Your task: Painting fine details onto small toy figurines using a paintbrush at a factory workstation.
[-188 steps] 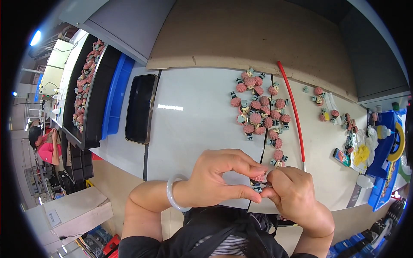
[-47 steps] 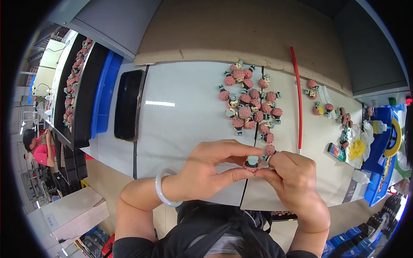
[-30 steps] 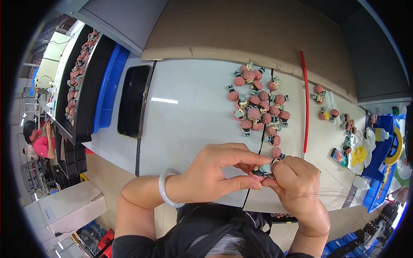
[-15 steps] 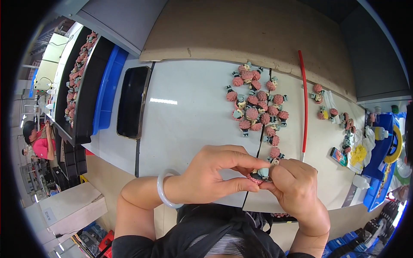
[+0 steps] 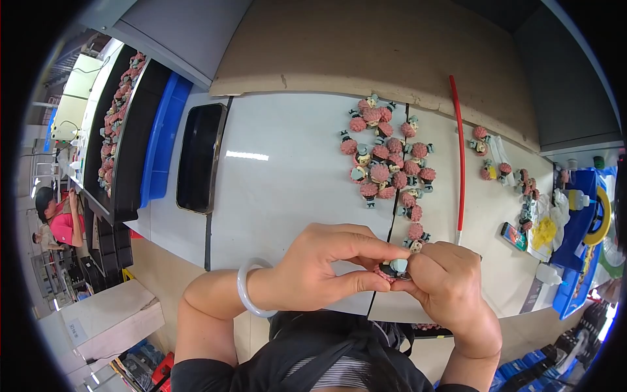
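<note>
Between the thumb and forefinger of my left hand (image 5: 333, 264) is a small figurine (image 5: 396, 265) with a pink bumpy part, a dark body and a pale blue piece. My right hand (image 5: 447, 281) is closed right against it, fingers curled and thumb tip beneath the figurine. Whatever the right hand grips is mostly hidden; only a thin sliver shows by its thumb. Just beyond my hands, a loose cluster of similar pink figurines (image 5: 379, 172) lies on the white worktop (image 5: 287, 170).
A black phone (image 5: 201, 157) lies at left, beside a blue tray (image 5: 163, 140) and a black tray of figurines (image 5: 121, 124). A red rod (image 5: 459, 157) lies right of the cluster. Farther right are more figurines (image 5: 481, 140), a white bottle (image 5: 548, 274) and a blue bin (image 5: 575, 255). Another person (image 5: 62, 222) sits far left.
The held figurine has turned slightly between my fingers. Both hands stay close together in nearly the same place, and the view has shifted a little.
</note>
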Demonstrator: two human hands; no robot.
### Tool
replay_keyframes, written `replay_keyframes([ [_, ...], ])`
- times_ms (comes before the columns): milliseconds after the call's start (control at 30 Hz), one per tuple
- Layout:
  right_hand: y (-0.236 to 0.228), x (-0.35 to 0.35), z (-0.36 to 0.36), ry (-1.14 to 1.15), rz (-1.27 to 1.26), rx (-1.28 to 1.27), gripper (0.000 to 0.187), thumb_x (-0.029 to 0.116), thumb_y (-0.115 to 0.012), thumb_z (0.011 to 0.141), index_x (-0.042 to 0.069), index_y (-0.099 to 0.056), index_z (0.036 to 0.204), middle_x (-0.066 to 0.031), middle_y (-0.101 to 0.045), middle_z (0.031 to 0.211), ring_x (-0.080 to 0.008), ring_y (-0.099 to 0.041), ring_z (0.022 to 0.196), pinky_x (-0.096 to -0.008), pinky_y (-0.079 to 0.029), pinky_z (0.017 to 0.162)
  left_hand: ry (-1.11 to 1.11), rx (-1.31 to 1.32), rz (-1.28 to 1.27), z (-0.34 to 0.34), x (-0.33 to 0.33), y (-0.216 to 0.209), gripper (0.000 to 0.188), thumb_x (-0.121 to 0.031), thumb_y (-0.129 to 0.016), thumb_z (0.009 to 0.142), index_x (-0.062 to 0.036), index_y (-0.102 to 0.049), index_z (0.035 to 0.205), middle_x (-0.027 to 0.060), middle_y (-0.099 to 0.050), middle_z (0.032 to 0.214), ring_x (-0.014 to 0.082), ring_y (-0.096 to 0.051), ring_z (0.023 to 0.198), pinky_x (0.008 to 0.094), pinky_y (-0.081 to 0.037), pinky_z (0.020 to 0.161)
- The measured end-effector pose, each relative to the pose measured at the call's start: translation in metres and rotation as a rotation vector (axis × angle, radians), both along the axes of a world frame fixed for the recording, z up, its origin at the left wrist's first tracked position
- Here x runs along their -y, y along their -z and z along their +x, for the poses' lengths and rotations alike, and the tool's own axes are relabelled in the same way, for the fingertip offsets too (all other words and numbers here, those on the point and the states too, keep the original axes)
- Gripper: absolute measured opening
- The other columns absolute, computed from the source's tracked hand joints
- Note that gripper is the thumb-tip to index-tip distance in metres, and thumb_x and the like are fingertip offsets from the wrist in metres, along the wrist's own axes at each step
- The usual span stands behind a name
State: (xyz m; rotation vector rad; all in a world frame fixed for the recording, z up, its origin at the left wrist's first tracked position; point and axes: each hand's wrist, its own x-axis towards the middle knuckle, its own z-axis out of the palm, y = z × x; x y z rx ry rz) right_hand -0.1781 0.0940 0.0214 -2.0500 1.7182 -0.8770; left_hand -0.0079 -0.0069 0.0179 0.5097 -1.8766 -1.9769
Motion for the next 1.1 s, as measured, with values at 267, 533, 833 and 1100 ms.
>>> replay_keyframes([
  [267, 0.0012, -0.0001, 0.0013, 0.004, -0.017, -0.009, 0.033, 0.025, -0.073, 0.063, 0.008, -0.045, 0.063, -0.0023, -0.038, 0.053, -0.018, -0.043, 0.043, -0.0299, -0.035, 0.037, -0.009, -0.021, 0.096, 0.0011, -0.0016, 0.0037, 0.036, -0.004, -0.073, 0.069, 0.0023, -0.062, 0.103, 0.0114, -0.063, 0.081, 0.0153, -0.06, 0.072, 0.0263, -0.05, 0.067],
  [533, 0.0043, -0.0009, 0.0032, 0.066, -0.011, 0.008, 0.033, 0.024, -0.073, 0.064, 0.008, -0.044, 0.062, -0.0027, -0.039, 0.053, -0.0182, -0.044, 0.043, -0.0297, -0.034, 0.037, -0.029, -0.038, 0.12, 0.0006, -0.0024, 0.0051, 0.035, -0.002, -0.072, 0.069, 0.0026, -0.062, 0.103, 0.0119, -0.063, 0.082, 0.0155, -0.06, 0.073, 0.0264, -0.05, 0.067],
  [833, -0.0004, -0.001, 0.0004, -0.012, 0.025, -0.025, 0.032, 0.021, -0.073, 0.064, 0.007, -0.043, 0.063, -0.0031, -0.039, 0.054, -0.0186, -0.046, 0.045, -0.0301, -0.036, 0.038, -0.048, -0.023, -0.019, 0.0005, -0.0013, 0.0038, 0.034, -0.002, -0.074, 0.067, 0.002, -0.063, 0.1, 0.012, -0.062, 0.079, 0.0161, -0.059, 0.07, 0.0259, -0.05, 0.064],
  [1100, 0.0001, -0.0008, 0.0007, 0.002, 0.022, -0.049, 0.032, 0.02, -0.072, 0.065, 0.008, -0.042, 0.062, -0.0025, -0.039, 0.054, -0.0177, -0.046, 0.045, -0.0296, -0.035, 0.038, -0.052, -0.001, -0.141, -0.0002, -0.0009, 0.0038, 0.034, -0.005, -0.075, 0.067, -0.0003, -0.065, 0.099, 0.01, -0.062, 0.075, 0.0162, -0.059, 0.067, 0.0251, -0.048, 0.06],
])
